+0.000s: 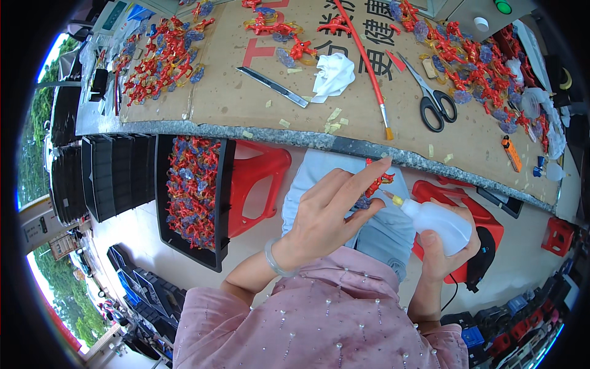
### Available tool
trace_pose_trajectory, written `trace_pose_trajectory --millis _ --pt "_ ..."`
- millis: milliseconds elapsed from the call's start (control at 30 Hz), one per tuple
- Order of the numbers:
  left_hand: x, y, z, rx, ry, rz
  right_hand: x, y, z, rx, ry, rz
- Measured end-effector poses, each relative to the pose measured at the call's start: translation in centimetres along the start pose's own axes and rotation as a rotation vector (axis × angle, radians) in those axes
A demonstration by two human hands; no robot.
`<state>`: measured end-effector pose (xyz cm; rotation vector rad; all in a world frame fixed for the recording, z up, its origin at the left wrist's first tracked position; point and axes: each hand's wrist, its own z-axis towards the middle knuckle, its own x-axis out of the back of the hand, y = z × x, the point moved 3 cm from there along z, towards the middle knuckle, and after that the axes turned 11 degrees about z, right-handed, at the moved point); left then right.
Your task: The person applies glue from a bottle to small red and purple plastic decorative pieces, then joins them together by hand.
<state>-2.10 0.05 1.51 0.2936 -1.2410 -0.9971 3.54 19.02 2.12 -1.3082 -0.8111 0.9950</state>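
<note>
My left hand (326,209) pinches a small red and blue plastic figure (382,180) above my lap, just in front of the table edge. Its fingers cover part of the figure. In my right hand (439,261) is a white squeeze bottle (445,226), tilted so its thin nozzle points left toward the figure. The nozzle tip is very close to the figure; whether it touches I cannot tell. On the table ahead lie a paintbrush (369,55) with a red handle, black-handled scissors (430,98), a utility knife (273,86) and a crumpled white tissue (333,75).
Piles of red, blue and yellow figures (163,61) cover the cardboard-topped table's (215,92) left and right ends. A black crate (227,215) full of figures stands at left, beside a red stool (261,184). An orange lighter (511,154) lies near the right edge.
</note>
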Motion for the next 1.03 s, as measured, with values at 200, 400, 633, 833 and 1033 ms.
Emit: trace_pose_trajectory --millis 200,400,633,833,1033 --pt "0.11 -0.01 0.07 -0.004 0.029 0.031 -0.58 -0.35 0.22 0.119 -0.087 -0.086" --pt "0.29 0.18 0.11 -0.001 0.023 0.034 -0.84 -0.52 0.32 0.097 -0.104 -0.088" --pt "0.34 0.04 0.04 -0.007 0.036 0.024 -1.04 -0.46 0.51 0.113 -0.155 -0.1" --pt "0.5 -0.1 -0.22 0.021 -0.009 0.044 -0.89 -0.62 0.59 0.106 -0.161 -0.097" --pt "0.3 -0.49 -0.03 0.159 -0.058 -0.214 -0.48 -0.43 0.55 0.036 -0.122 -0.06"
